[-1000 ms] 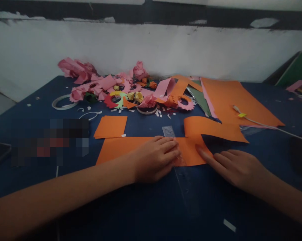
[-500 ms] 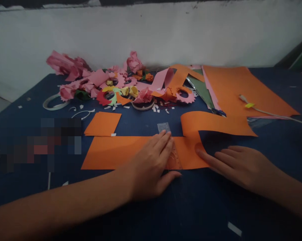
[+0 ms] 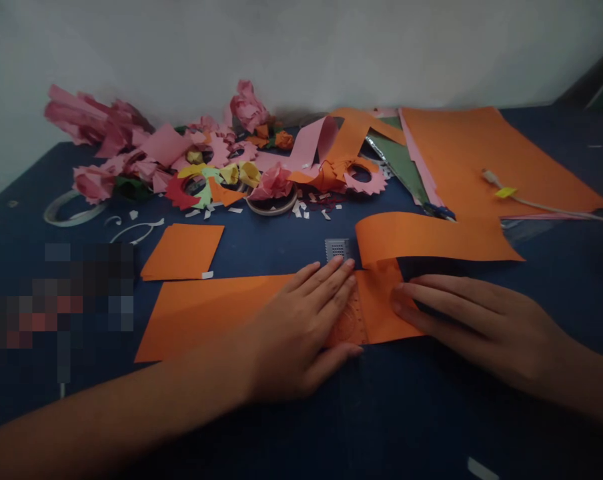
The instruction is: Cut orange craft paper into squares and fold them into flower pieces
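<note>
A long orange paper strip (image 3: 206,307) lies across the blue table, its right part turned back into a loose curl (image 3: 441,237). My left hand (image 3: 306,320) rests flat with fingers spread on a clear plastic ruler (image 3: 337,247), which crosses the strip; the ruler is partly hidden under the fingers. At the strip's right end is my right hand (image 3: 481,327), its fingertips close together on the paper, with the thumb mostly hidden. Whether they pinch the paper's edge is hard to see. Small stacked orange pieces (image 3: 186,250) lie just beyond the strip's left part.
Crumpled pink paper (image 3: 101,123), toothed paper rings (image 3: 364,177) and tape rolls (image 3: 71,208) cover the table's far side. Large orange sheets (image 3: 481,157) lie at the back right with a white cable (image 3: 546,205) over them. A blurred patch covers the left side.
The view has shifted a little. My right hand's fingers have come together over the strip's right end, while my left hand stays on the ruler.
</note>
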Tool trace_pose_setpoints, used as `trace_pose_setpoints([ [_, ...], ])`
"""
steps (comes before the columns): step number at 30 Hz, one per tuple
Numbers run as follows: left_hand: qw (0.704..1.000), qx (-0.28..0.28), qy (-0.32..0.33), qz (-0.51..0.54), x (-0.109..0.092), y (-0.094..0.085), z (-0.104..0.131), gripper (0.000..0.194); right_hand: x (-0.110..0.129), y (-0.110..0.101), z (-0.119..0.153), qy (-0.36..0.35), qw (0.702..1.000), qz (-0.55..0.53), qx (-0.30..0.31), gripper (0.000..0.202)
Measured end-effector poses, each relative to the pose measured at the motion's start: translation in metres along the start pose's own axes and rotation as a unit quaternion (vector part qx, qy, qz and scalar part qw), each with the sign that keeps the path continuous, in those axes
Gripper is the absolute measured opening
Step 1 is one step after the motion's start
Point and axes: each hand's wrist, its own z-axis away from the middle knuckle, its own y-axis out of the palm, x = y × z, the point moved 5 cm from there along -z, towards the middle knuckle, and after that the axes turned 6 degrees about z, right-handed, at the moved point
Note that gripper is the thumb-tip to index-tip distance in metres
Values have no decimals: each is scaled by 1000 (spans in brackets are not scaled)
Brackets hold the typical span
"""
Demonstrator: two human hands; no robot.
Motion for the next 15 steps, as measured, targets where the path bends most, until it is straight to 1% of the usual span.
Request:
trace_pose_setpoints([
  [3, 1000, 10, 3, 0, -1, 1, -2, 64, -2, 3, 4, -11, 1000, -14, 23, 39],
  [8, 999, 31, -6, -10, -1, 1, -4, 67, -4, 4, 5, -20, 999, -29, 18, 39],
  [12, 1000, 19, -4, -13, 0, 2, -2, 67, -5, 2, 2, -13, 999, -43, 4, 38],
  [15, 1000, 20, 0, -10, 1, 2, -2, 66, -6, 3, 0, -13, 998, -55, 15, 35],
])
